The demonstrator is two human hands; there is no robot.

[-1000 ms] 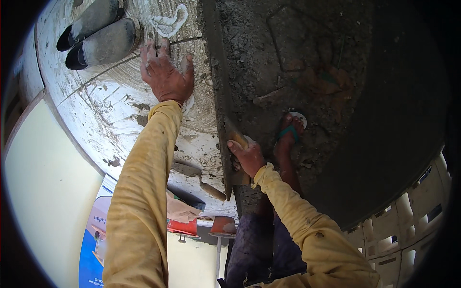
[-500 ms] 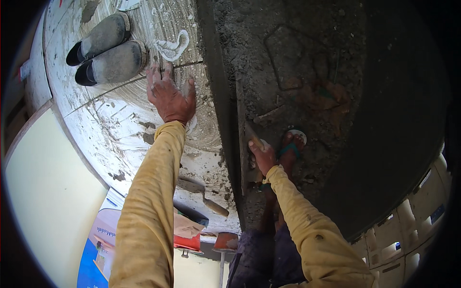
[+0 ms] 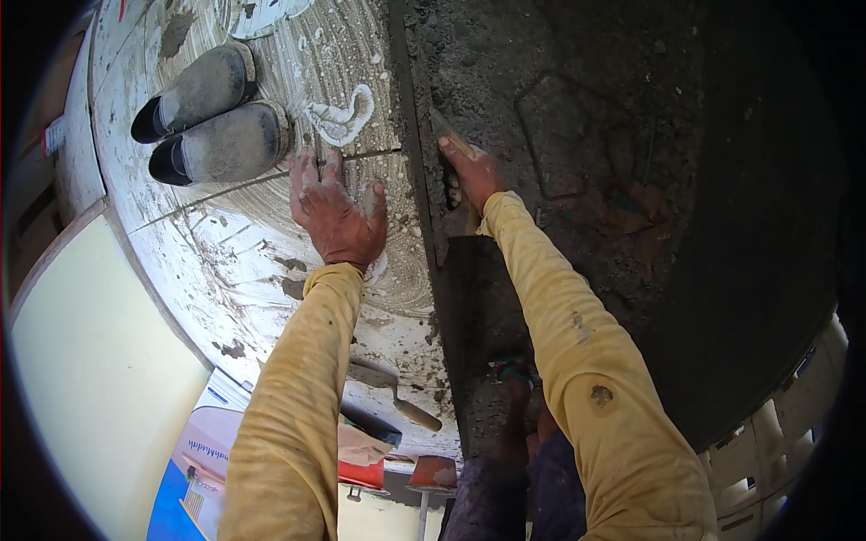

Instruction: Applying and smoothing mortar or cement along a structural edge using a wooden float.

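My left hand (image 3: 338, 215) lies palm down with its fingers spread on the dusty white tiled surface (image 3: 244, 248), just below a pair of grey, dirt-covered shoes (image 3: 230, 144). Beyond its fingertips is a curl of white paste (image 3: 343, 117). My right hand (image 3: 474, 173) is wrapped round the handle of a plastering float (image 3: 439, 230), a long, flat tool held against the dark mortar face (image 3: 418, 99) along the surface's edge. My hand hides part of the float. Nearer to me, a trowel (image 3: 415, 413) with a wooden handle lies on the tiles.
Right of the edge, the ground is dark and rough, with a bent metal rod (image 3: 521, 117) and a crumpled brown scrap (image 3: 636, 212). A red container (image 3: 361, 473) and a signboard (image 3: 194, 460) stand near the lower edge. Perforated blocks (image 3: 767, 442) line the lower right.
My right hand has slid the float away from me along the mortar edge. My left hand stays on the tiles. The whole view has shifted slightly.
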